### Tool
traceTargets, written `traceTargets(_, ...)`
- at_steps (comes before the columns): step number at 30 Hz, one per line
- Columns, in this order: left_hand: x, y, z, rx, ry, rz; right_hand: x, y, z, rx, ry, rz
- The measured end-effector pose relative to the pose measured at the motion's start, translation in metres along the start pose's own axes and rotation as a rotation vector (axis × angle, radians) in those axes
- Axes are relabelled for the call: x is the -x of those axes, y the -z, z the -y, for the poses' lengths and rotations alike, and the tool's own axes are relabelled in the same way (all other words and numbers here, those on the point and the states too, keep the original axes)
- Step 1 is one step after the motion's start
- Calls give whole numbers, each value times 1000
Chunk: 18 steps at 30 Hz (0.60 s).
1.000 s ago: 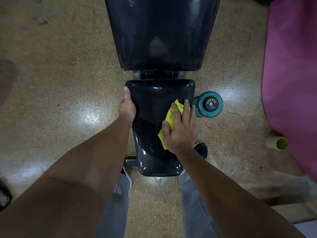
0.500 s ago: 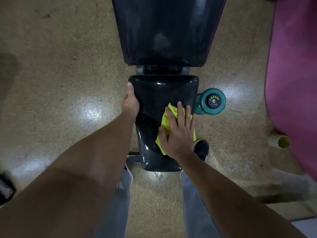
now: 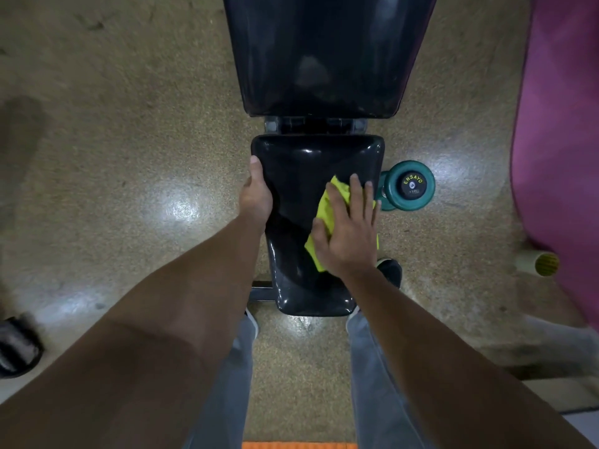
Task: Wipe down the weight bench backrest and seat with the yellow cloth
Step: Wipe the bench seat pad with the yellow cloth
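The black glossy bench seat [image 3: 301, 163] lies below me, narrowing toward my legs. Beyond a metal hinge rises the black backrest [image 3: 324, 53]. My right hand [image 3: 348, 234] lies flat, fingers spread, pressing the yellow cloth [image 3: 325, 210] onto the right half of the seat; most of the cloth is hidden under the palm. My left hand [image 3: 256, 192] grips the seat's left edge, thumb along the side.
A green dumbbell [image 3: 410, 184] lies on the speckled floor just right of the seat. A pink mat [image 3: 564, 124] fills the right side, with a pale roll [image 3: 538, 262] by it. A black sandal [image 3: 16, 348] sits far left. My shoe [image 3: 390, 270] is beside the seat.
My right hand slid the cloth back down the seat and then up and right again near the seat's right edge. The left hand kept its grip on the left edge.
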State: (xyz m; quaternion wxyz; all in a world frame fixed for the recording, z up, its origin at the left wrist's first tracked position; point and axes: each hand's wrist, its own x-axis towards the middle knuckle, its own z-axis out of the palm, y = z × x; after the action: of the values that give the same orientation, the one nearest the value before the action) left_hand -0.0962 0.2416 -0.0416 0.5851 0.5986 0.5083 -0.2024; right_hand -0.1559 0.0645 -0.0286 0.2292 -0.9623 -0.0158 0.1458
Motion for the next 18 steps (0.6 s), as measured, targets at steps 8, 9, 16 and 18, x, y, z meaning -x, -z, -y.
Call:
traceTargets(8, -21, 3, 13, -8, 23, -9, 19, -2, 10, 94, 181, 49)
traceTargets(9, -18, 2, 11, -8, 26, -4, 26, -2, 3, 86, 203, 47)
traceTargets(16, 4, 1, 4, -30, 13, -3, -4, -2, 18, 83, -47, 28)
traceTargets(18, 4, 0, 4, -30, 12, -12, 8, -7, 28, 121, 46, 43)
